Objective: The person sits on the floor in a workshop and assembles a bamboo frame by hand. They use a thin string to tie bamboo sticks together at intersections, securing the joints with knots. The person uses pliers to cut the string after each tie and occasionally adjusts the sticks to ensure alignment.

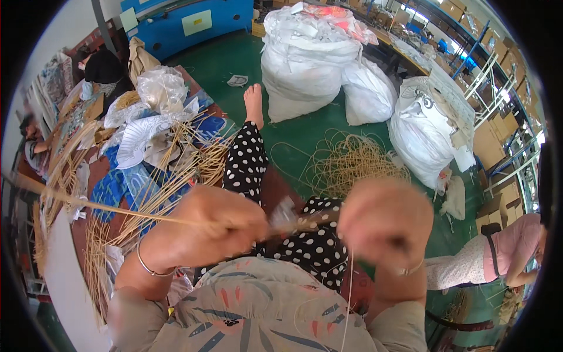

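Both my hands are raised over my lap, blurred by motion. My left hand (214,226) is closed around a thin bundle of straw-coloured strands (126,210), whose long end sticks out to the left. A short brownish stretch of the bundle spans the gap between my hands. My right hand (384,220) is closed in a fist at the bundle's right end. From under it a thin white string (350,287) hangs down over my shirt. How my right fingers hold the string and the bundle is too smeared to make out.
Straw stalks (187,158) lie heaped with plastic and paper on a table at left. A tangled straw coil (352,164) lies on the green floor ahead. Big white sacks (308,70) stand beyond. A person in pink (507,249) bends at right; other people sit far left.
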A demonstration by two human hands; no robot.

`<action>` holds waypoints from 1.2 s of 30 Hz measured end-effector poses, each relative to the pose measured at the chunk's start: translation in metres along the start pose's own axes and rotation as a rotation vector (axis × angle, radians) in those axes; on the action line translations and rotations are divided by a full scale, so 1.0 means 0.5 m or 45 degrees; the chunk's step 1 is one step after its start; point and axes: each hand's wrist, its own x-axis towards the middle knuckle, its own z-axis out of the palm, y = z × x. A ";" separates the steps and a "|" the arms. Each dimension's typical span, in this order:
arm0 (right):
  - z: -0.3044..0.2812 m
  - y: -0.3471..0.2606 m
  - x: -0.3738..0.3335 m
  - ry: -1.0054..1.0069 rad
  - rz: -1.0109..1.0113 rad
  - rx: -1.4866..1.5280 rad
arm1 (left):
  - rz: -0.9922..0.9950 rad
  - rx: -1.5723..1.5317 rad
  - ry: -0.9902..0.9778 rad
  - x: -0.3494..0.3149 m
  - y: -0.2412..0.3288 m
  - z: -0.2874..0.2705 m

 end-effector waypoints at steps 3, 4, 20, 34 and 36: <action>0.002 0.054 0.035 0.012 0.248 0.154 | 0.113 -0.125 -0.194 0.019 0.037 0.020; 0.018 0.059 0.030 -0.081 0.351 0.264 | 0.115 -0.214 -0.174 0.021 0.045 0.024; -0.014 0.064 -0.035 0.922 0.901 0.257 | 0.182 -0.104 0.530 -0.003 0.041 0.039; 0.151 -0.005 -0.040 0.277 0.387 0.316 | 0.246 0.360 0.631 -0.006 0.052 0.051; 0.138 -0.019 -0.037 0.222 0.414 0.287 | 0.214 0.407 0.584 -0.009 0.056 0.045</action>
